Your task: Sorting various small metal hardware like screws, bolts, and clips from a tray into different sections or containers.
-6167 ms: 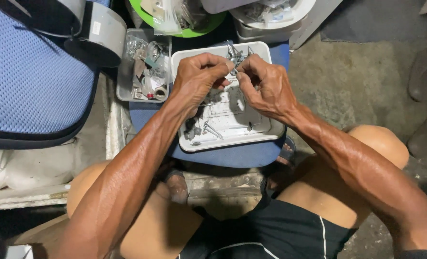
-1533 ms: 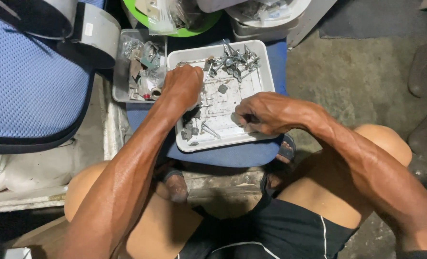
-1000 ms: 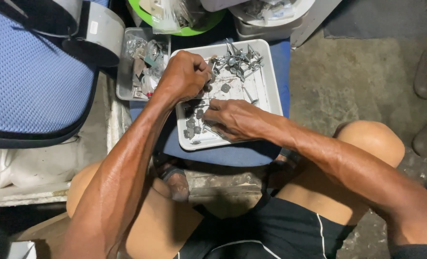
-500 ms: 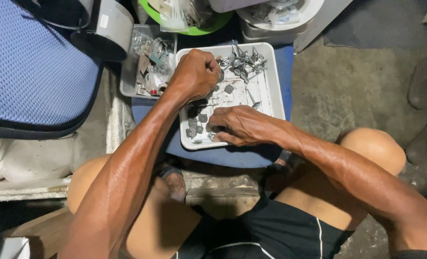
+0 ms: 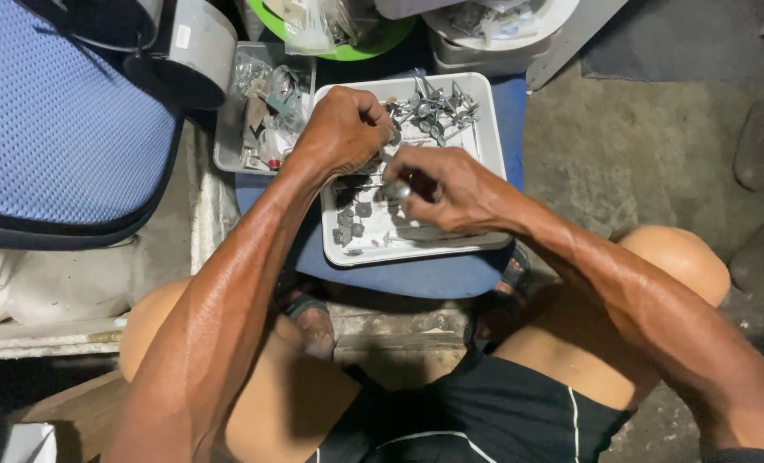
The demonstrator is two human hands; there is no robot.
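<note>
A white rectangular tray [image 5: 492, 129] rests on a blue stool [image 5: 425, 279] in front of me. It holds several small grey metal washers [image 5: 356, 230] near its front left and a heap of assembled metal screws [image 5: 433, 107] at its back. My left hand [image 5: 343, 129] is closed over the tray's left part, its fingers pinching something small that I cannot make out. My right hand [image 5: 446, 189] hovers over the tray's middle, its fingers pinched on a small shiny metal piece [image 5: 401, 190]. The two hands nearly touch.
A clear plastic box [image 5: 257, 120] of mixed small parts stands left of the tray. A green bowl [image 5: 347, 39] and a white tub [image 5: 502, 30] sit behind. A blue mesh cushion [image 5: 51, 120] lies at the left. My bare knees flank the stool on the concrete floor [image 5: 648, 146].
My right hand has moved from the tray's front left toward its middle, close to my left hand. My left hand has stayed over the tray's left part.
</note>
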